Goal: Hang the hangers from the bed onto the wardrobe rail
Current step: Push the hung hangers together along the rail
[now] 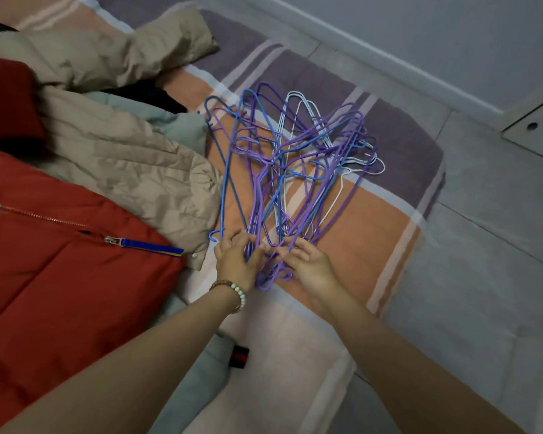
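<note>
A tangled pile of thin wire hangers [295, 164], purple, blue and white, lies on the striped bed cover [373, 233] near the bed's corner. Their hooks point toward me. My left hand [237, 261], with a bead bracelet on the wrist, has its fingers curled round the near ends of the blue and purple hangers. My right hand [308, 264] pinches the purple hangers' hooks just beside it. The wardrobe rail is out of view.
A red padded jacket [60, 261] and a beige padded coat [123, 158] lie on the bed to the left of the hangers. Grey tiled floor [483, 245] runs to the right of the bed. A pale cabinet door [536, 123] stands at the far right.
</note>
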`<action>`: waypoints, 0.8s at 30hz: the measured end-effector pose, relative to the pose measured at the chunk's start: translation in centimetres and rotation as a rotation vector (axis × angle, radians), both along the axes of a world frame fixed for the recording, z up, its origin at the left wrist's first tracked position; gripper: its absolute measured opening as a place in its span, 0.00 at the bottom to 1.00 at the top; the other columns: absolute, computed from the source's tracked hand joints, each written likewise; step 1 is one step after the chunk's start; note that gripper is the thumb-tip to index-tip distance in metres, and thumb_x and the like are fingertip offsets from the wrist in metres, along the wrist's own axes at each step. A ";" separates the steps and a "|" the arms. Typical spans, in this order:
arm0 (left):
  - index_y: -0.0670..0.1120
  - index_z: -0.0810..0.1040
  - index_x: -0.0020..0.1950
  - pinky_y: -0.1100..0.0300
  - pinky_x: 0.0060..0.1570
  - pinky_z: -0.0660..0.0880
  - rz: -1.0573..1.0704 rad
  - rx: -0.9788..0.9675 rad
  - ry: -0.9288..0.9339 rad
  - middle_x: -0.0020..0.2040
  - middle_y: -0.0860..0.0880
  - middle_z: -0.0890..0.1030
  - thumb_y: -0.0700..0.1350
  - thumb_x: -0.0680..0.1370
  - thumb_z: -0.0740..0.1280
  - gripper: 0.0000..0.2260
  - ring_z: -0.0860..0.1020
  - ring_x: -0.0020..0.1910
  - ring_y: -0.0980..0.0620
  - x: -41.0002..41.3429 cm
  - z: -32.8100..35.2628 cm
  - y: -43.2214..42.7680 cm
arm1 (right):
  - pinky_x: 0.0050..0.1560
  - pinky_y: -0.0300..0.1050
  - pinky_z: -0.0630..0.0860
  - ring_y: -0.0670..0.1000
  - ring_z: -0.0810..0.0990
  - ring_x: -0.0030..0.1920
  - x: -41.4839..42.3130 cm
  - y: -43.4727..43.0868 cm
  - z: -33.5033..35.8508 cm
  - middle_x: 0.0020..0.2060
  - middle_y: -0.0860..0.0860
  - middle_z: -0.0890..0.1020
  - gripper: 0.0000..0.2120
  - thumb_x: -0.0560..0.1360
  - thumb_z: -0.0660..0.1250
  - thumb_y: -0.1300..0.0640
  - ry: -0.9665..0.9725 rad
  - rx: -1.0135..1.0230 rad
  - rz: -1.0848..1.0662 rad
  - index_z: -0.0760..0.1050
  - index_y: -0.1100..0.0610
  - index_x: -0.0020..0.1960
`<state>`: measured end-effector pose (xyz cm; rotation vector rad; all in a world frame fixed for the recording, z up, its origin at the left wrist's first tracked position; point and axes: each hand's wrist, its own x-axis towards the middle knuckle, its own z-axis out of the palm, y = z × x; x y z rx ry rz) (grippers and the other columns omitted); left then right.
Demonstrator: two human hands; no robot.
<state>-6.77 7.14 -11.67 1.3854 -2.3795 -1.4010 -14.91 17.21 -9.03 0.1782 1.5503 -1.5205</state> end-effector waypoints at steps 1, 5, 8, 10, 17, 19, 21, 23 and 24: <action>0.46 0.77 0.51 0.58 0.63 0.59 0.008 0.005 0.064 0.63 0.44 0.71 0.50 0.76 0.64 0.09 0.65 0.66 0.45 0.0 0.5 0.1 | 0.27 0.38 0.78 0.43 0.81 0.28 -0.1 0.2 0.6 0.40 0.58 0.79 0.07 0.76 0.62 0.68 0.003 -0.031 -0.005 0.71 0.61 0.53; 0.46 0.74 0.44 0.56 0.50 0.72 0.029 0.128 0.301 0.44 0.47 0.78 0.48 0.79 0.61 0.07 0.76 0.46 0.52 -1.7 4.1 1.0 | 0.28 0.38 0.78 0.44 0.82 0.30 -1.2 1.4 3.7 0.40 0.54 0.82 0.09 0.76 0.64 0.67 0.072 -0.083 -0.034 0.68 0.56 0.49; 0.43 0.75 0.41 0.62 0.42 0.74 -0.017 0.222 0.393 0.37 0.50 0.78 0.43 0.79 0.61 0.09 0.76 0.36 0.62 -3.8 7.9 2.5 | 0.27 0.37 0.78 0.44 0.82 0.29 -2.6 3.1 7.1 0.41 0.55 0.81 0.13 0.75 0.63 0.69 0.130 -0.106 -0.123 0.65 0.58 0.55; 0.46 0.75 0.40 0.61 0.41 0.74 -0.063 0.277 0.439 0.38 0.49 0.78 0.44 0.80 0.59 0.10 0.77 0.36 0.61 -5.2 10.4 4.0 | 0.28 0.37 0.78 0.44 0.82 0.29 -3.6 4.5 9.8 0.43 0.58 0.80 0.13 0.75 0.64 0.69 0.183 -0.113 -0.168 0.66 0.59 0.55; 0.45 0.69 0.39 0.63 0.32 0.76 -0.235 0.423 0.604 0.36 0.51 0.79 0.44 0.81 0.55 0.11 0.79 0.33 0.55 -11.0 21.3 10.7 | 0.28 0.38 0.79 0.43 0.80 0.26 -7.3 11.9 20.5 0.36 0.54 0.82 0.08 0.75 0.65 0.66 0.316 -0.059 -0.254 0.68 0.56 0.45; 0.44 0.68 0.39 0.63 0.27 0.76 -0.305 0.455 0.612 0.34 0.48 0.80 0.45 0.81 0.56 0.11 0.79 0.30 0.52 -12.0 24.7 12.5 | 0.27 0.37 0.78 0.44 0.79 0.24 -8.1 14.8 24.4 0.33 0.53 0.81 0.03 0.76 0.64 0.63 0.357 0.008 -0.208 0.69 0.59 0.47; 0.45 0.68 0.38 0.58 0.27 0.77 -0.385 0.447 0.599 0.36 0.43 0.82 0.46 0.80 0.57 0.11 0.79 0.30 0.45 -12.8 28.1 13.9 | 0.28 0.36 0.76 0.46 0.78 0.24 -8.7 18.0 28.5 0.34 0.54 0.79 0.04 0.77 0.64 0.60 0.463 0.107 -0.167 0.72 0.60 0.44; 0.45 0.68 0.36 0.56 0.29 0.77 -0.481 0.412 0.617 0.33 0.44 0.82 0.45 0.80 0.57 0.13 0.79 0.28 0.45 -13.7 31.6 15.3 | 0.28 0.35 0.75 0.46 0.78 0.25 -9.2 21.3 32.7 0.35 0.54 0.79 0.05 0.76 0.65 0.61 0.596 0.140 -0.199 0.72 0.58 0.41; 0.45 0.68 0.35 0.56 0.29 0.77 -0.541 0.401 0.629 0.29 0.45 0.81 0.44 0.80 0.58 0.13 0.79 0.27 0.46 -14.1 33.5 16.0 | 0.29 0.34 0.75 0.44 0.79 0.26 -9.3 22.8 34.9 0.35 0.54 0.80 0.05 0.76 0.65 0.61 0.657 0.138 -0.228 0.72 0.57 0.41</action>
